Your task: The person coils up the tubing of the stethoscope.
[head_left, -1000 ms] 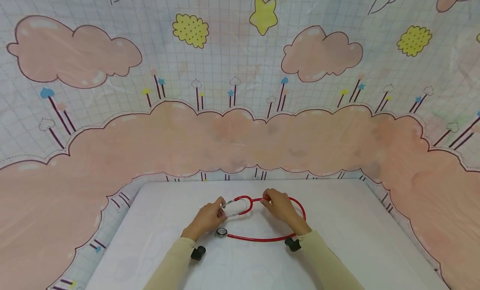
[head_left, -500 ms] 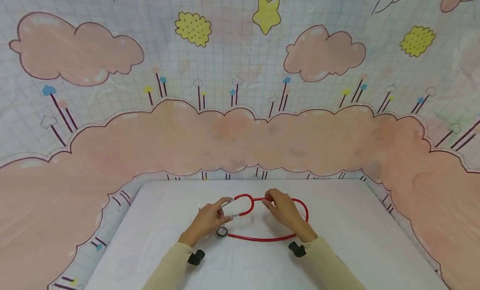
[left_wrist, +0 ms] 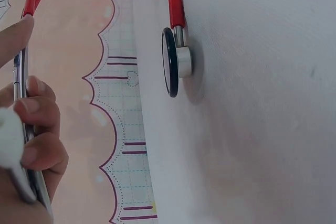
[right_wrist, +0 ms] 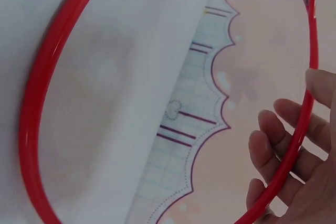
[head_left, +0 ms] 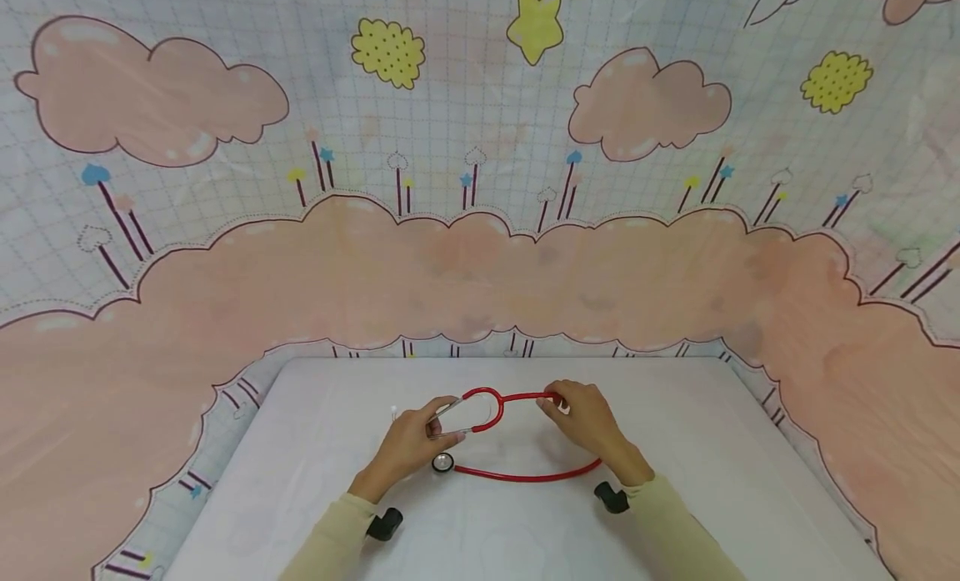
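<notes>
Two pale yellow sleeves (head_left: 330, 535) reach over a white table (head_left: 675, 498). The round end (head_left: 443, 463) of a red stethoscope (head_left: 525, 479) is near the left hand (head_left: 408, 443), and maybe touches the table. The left hand's fingers grip the metal ear tubes (left_wrist: 21, 69). Above the table, the right hand (head_left: 592, 418) holds the red tube (right_wrist: 305, 111) between thumb and fingers. Behind is a sheet (head_left: 480, 281) with pink clouds (head_left: 157, 106).

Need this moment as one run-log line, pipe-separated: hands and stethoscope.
left hand: grips metal ear tubes | right hand: holds red tubing | red fork: between hands | chest piece: on white table
</notes>
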